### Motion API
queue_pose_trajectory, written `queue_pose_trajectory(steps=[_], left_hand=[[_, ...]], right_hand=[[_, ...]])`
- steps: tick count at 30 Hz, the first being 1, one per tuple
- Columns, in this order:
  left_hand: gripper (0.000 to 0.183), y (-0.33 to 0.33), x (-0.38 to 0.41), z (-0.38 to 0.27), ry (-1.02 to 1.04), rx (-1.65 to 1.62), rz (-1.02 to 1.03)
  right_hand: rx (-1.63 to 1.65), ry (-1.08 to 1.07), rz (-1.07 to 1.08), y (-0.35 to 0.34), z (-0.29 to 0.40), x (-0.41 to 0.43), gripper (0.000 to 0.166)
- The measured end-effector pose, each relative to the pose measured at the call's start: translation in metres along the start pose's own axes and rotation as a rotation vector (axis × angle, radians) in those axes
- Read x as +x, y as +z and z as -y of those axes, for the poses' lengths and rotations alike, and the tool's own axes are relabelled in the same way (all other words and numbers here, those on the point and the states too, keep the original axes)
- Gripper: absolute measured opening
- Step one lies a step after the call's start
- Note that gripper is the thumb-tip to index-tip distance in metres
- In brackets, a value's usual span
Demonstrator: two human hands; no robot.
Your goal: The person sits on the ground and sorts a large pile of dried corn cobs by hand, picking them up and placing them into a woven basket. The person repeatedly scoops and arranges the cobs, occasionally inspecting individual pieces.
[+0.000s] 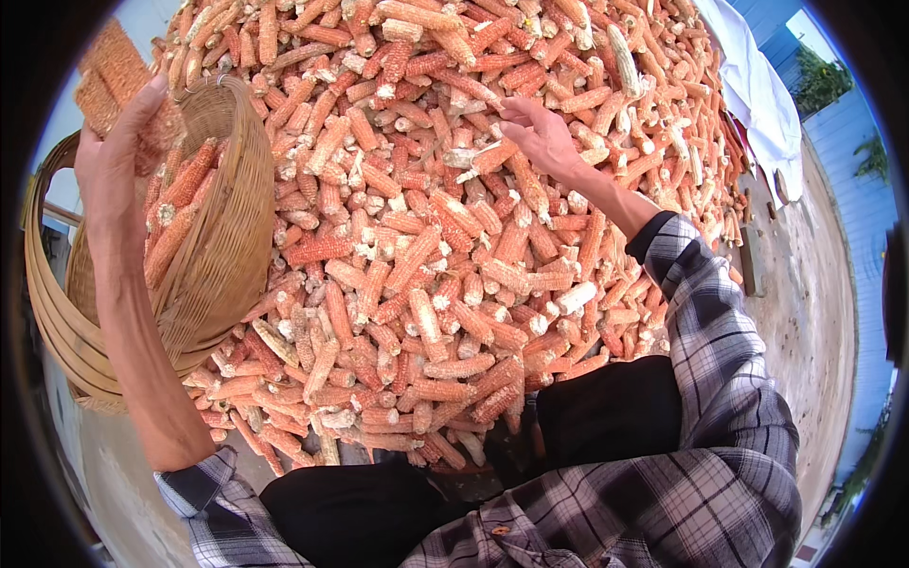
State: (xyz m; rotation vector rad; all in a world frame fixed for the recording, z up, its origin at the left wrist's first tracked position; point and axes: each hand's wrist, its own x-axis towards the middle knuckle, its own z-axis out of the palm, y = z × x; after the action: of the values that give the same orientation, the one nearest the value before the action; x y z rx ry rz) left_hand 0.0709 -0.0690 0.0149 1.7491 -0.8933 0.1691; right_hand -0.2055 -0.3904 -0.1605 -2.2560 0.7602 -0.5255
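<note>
A large pile of reddish corn cobs (412,263), most looking bare of kernels, lies before me. At the left, my left hand (124,135) is raised over a woven bamboo basket (238,192), its fingers curled round several cobs (117,78). More cobs (181,188) lie inside the tilted basket, which has a broad curved handle. My right hand (540,135) reaches over the upper middle of the pile. Its fingertips are at the end of a reddish cob (465,85); whether they grip it, I cannot tell.
A white sheet (760,92) hangs at the pile's upper right edge. A small block (751,261) stands on the concrete ground (802,284) at the right, near a blue corrugated wall (848,192). My knees in black trousers (611,412) border the pile's near edge.
</note>
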Motion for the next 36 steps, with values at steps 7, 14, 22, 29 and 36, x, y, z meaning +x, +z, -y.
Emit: queue_pose_trajectory(steps=[7,14,22,29,36], left_hand=[[0.067,-0.068,0.028,0.066,0.279,1.053,-0.205],[0.054,0.094,-0.078,-0.003,0.530,0.553,0.383],[0.049,0.138,-0.099,0.022,-0.130,0.055,0.794],[0.029,0.137,-0.104,0.023,-0.651,-0.638,0.754],[0.023,0.145,-0.117,0.030,-0.790,-0.717,0.806]], right_hand=[[-0.895,-0.311,0.071,0.033,-0.042,0.014,0.042],[-0.154,-0.397,0.383,0.041,0.039,0.000,0.044],[0.348,-0.063,0.298,0.002,0.052,0.011,0.044],[-0.826,0.309,0.478,0.034,-0.011,0.004,0.038],[0.241,0.325,0.471,0.015,0.013,-0.012,0.074]])
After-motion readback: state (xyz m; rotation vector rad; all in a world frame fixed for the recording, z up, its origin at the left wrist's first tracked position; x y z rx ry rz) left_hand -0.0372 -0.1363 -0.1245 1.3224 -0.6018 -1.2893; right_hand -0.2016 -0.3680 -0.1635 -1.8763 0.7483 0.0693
